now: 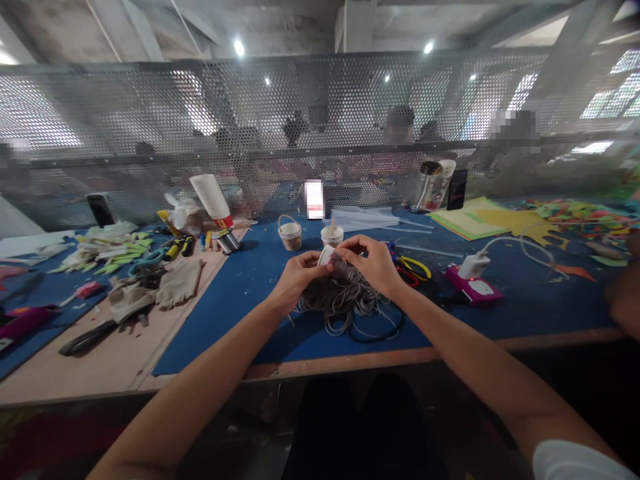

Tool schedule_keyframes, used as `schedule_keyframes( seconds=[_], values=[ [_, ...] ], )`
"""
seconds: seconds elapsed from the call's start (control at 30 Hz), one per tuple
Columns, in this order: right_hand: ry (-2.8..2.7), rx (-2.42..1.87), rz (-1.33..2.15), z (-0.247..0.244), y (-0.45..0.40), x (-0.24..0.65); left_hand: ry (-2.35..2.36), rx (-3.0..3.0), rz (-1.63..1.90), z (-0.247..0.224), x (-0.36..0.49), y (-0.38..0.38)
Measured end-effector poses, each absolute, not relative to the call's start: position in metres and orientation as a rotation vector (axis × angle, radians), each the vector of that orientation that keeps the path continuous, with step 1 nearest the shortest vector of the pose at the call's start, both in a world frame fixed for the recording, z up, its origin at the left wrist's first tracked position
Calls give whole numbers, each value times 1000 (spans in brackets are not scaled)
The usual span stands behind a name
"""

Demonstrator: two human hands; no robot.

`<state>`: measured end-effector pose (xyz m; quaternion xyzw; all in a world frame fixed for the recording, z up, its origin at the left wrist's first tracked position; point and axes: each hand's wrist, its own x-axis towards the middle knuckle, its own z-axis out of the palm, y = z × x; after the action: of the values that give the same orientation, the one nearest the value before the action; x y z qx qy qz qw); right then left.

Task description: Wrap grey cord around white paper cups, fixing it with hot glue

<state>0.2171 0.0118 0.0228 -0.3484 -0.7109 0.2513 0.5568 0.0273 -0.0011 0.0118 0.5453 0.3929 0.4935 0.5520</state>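
My left hand (295,277) is closed on a white paper cup (327,255), which is tilted on its side above the table. My right hand (375,265) is at the cup's other side, its fingers pinched on grey cord against the cup. Below both hands lies a loose, tangled heap of grey cord (345,300). Just beyond them stand two small cord-wrapped cups, one a basket (290,236) with an arched handle, the other cup (332,235) with a light upright piece on it.
Left are stacked paper cups (207,197), a metal can (229,241), work gloves (180,283) and scissors (89,338). Yellow-handled pliers (416,268) and a magenta box (473,285) with a white charger lie right. A lit phone (315,199) stands before the perforated screen (320,107).
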Motion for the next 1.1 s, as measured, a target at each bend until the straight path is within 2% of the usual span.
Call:
schedule_keyframes(
  seconds=[1.1],
  values=[
    [-1899, -848, 494, 25, 8, 221, 947, 1243, 1190, 10, 24, 0]
  ],
)
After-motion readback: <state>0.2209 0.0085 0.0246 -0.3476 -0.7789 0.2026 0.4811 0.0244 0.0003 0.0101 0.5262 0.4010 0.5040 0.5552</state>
